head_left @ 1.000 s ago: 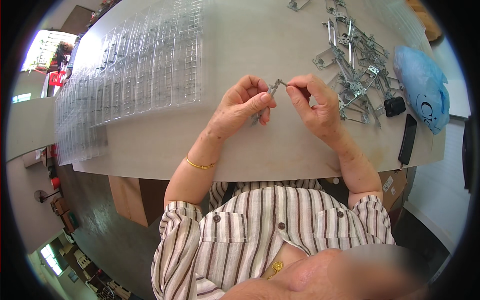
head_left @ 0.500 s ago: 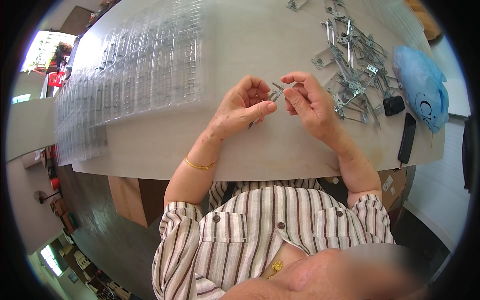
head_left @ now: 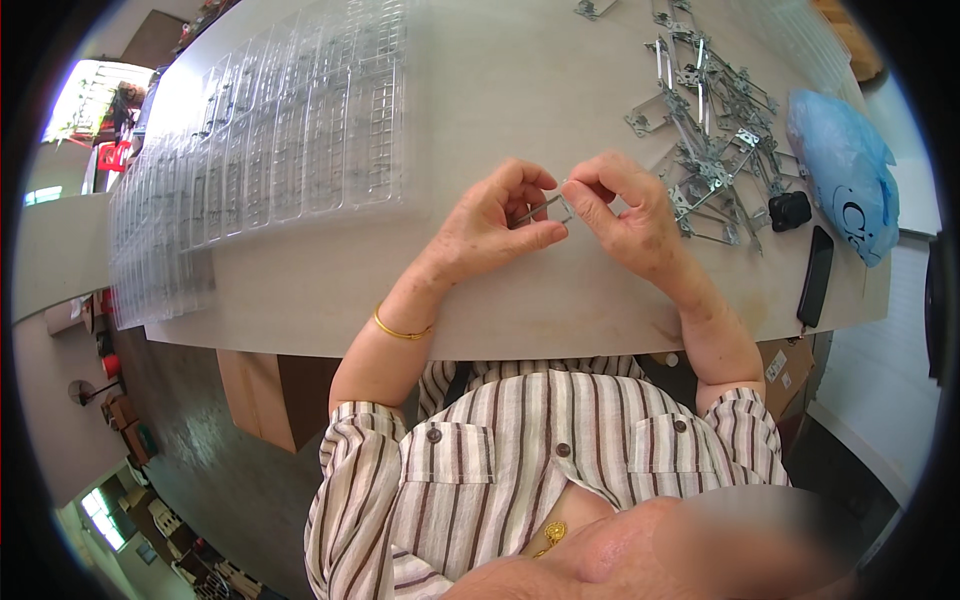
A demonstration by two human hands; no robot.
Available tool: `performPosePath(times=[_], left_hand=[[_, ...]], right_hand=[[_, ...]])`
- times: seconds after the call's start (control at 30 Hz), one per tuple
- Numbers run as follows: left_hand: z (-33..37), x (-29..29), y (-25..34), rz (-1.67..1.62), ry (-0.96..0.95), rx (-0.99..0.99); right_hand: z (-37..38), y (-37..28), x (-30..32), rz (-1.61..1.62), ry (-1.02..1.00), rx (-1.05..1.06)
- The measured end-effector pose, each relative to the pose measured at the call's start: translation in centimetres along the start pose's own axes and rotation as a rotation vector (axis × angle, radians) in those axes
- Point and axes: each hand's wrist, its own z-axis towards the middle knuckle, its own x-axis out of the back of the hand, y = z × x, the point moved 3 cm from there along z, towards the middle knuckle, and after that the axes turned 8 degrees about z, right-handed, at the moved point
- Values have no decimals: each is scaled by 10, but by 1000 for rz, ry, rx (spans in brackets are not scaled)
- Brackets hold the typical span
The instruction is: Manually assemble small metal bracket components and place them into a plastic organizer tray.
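Between my hands, above the table, is a small, thin metal linkage part (head_left: 548,208); its exact shape is partly hidden by fingers. My left hand (head_left: 488,222) curls around one end of it, the thumb stretched out below. Thumb and index finger of my right hand (head_left: 632,212) pinch the other end. To the right of my right hand lies a loose heap of similar metal linkages (head_left: 708,165), tangled together with bars and plates.
Stacked clear plastic trays (head_left: 290,130) cover the table's left side. At the right are a blue plastic bag (head_left: 843,170), a small black object (head_left: 789,211) and a black phone-like slab (head_left: 815,276). A cardboard box (head_left: 262,395) stands below the table's near edge.
The metal part has turned between my hands. My right hand has closed its thumb and finger on one end, where before they were apart near it.
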Motion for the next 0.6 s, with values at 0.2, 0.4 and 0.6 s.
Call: performPosePath(times=[0.2,0.4,0.6], left_hand=[[1,-3,2,73,-86,-12],[0,10,-6,-440,-7,40],[4,12,-14,-603,22,-24]], right_hand=[[0,10,7,113,174,3],[-1,7,12,415,151,-309],[-4,11,1,367,82,-354]])
